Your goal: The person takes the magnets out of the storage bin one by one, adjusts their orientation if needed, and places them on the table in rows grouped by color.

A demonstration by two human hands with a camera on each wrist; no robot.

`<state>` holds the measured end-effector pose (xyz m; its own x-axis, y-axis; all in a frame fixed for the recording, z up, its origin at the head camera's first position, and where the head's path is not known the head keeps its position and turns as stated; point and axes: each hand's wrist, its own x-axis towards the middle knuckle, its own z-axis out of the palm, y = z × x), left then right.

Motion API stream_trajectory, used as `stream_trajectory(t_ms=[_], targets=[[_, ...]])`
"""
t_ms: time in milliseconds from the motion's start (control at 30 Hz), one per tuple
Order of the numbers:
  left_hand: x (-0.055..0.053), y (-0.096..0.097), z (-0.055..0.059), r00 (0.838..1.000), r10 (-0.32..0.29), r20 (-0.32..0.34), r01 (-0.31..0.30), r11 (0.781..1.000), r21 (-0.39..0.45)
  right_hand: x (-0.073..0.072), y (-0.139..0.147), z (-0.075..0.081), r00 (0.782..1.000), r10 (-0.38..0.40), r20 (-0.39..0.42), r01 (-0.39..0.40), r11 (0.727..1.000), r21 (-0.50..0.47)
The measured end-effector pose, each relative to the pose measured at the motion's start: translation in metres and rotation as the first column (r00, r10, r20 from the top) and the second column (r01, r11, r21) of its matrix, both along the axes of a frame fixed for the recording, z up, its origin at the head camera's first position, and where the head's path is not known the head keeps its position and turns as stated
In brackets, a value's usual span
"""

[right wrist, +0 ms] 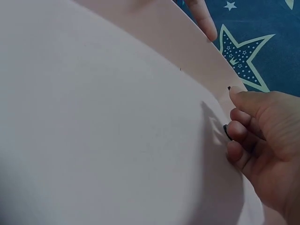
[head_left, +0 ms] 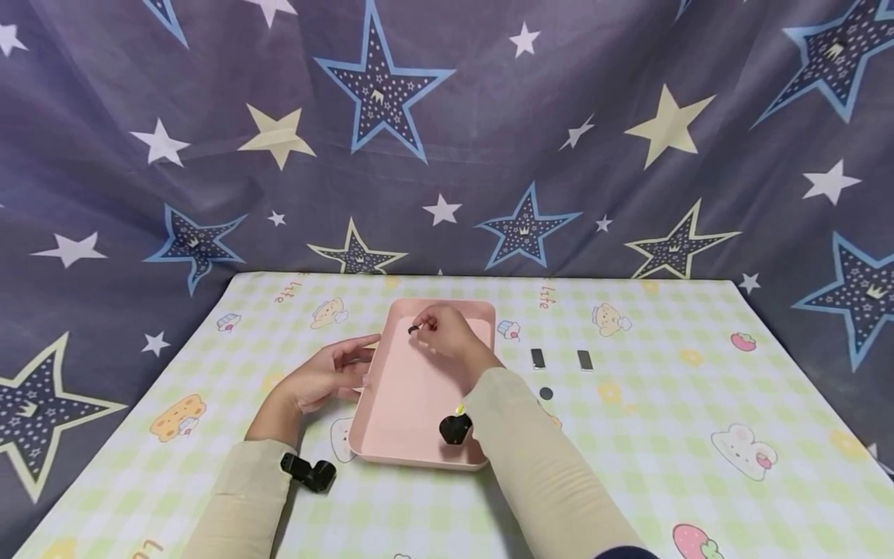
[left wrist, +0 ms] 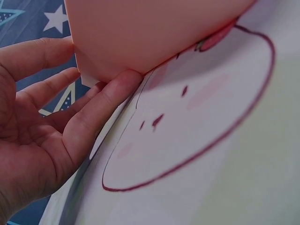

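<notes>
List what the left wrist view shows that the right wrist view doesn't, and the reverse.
Only left wrist: the white animal face printed on the tablecloth. Only right wrist: the right hand, black bits at its fingertips, and the inside of the pink tray. Both: the tray itself, the star-patterned curtain and the left hand, only partly in the right wrist view.

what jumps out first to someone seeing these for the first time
Probably the dark starry backdrop, filling the upper head view. Next, the pink tray on the checked tablecloth, its left side touched by the left hand. The right hand pinches a small dark piece over its far end.
</notes>
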<state>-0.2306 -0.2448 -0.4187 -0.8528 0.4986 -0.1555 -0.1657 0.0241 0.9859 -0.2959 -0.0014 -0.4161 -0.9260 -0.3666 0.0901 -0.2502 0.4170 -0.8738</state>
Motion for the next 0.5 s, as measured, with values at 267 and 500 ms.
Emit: stream_trajectory(t_ms=[267, 500], targets=[[-0.001, 0.002, 0.0, 1.0, -0.003, 0.002, 0.003, 1.0, 0.0, 0.0, 0.006, 0.004, 0.999, -0.011, 0.038, 0.011, 1.0, 0.013], [-0.001, 0.001, 0.0, 1.0, -0.009, -0.007, 0.009, 1.0, -0.002, 0.005, 0.01, 0.011, 0.999, -0.008, 0.037, 0.007, 1.0, 0.031]])
